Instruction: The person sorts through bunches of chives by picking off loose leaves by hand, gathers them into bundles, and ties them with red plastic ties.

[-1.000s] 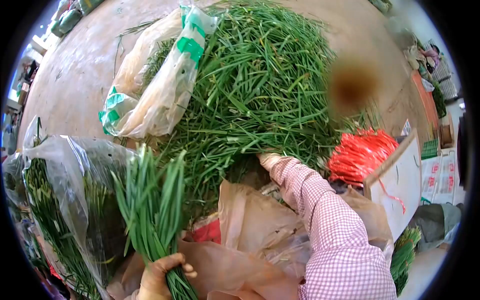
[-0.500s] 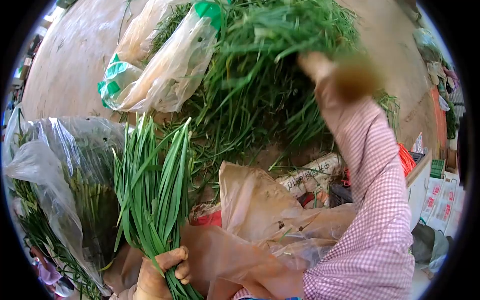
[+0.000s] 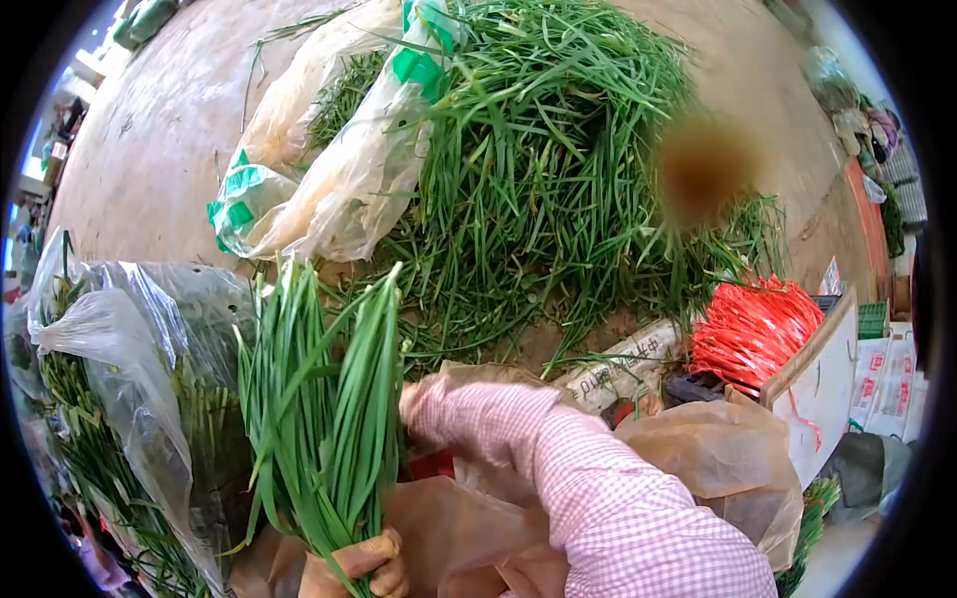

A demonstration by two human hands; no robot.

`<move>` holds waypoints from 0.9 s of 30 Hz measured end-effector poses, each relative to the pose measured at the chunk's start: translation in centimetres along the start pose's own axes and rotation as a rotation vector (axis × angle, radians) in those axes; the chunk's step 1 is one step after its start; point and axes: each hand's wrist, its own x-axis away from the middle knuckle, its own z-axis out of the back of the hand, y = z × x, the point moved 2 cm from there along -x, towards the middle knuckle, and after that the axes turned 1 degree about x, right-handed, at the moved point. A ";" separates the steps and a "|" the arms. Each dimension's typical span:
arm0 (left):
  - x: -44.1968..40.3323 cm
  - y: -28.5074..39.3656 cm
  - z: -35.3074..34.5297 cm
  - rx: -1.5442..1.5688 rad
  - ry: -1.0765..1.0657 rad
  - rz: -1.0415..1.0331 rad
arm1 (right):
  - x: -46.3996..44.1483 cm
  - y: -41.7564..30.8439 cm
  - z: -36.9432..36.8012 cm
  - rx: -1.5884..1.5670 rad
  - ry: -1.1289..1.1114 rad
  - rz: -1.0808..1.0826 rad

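Note:
My left hand, low in the view, is closed around the lower part of an upright bunch of garlic chives. The long flat green leaves fan out above the fist. My right hand is at the right side of this bunch, mostly behind the leaves. Its fingers are hidden, so whether they grip anything does not show. A checked pink sleeve covers the right arm. Beyond the hands lies a large loose heap of the same green leaves.
Clear plastic wraps more greens at left. A pale plastic bag with green patches lies beside the heap. Red plastic ties fill a white-sided box at right. Brown plastic sheeting lies near me. A brown blur covers part of the view.
My right hand has come back from the heap, down and left to the bunch. The red ties, covered by the arm before, now show. My left hand keeps its hold.

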 end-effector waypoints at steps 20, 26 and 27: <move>0.5 -2.0 -0.6 -0.187 -0.284 0.017 | 32.0 -5.2 -7.0 -1.305 -0.065 -2.909; 1.0 -2.5 -2.3 -0.260 -0.242 -0.049 | 37.6 -15.7 -12.2 -1.668 -1.117 -2.529; 0.7 -2.5 -2.0 -0.257 -0.234 -0.054 | 37.1 -18.0 -12.5 -1.756 -0.927 -2.605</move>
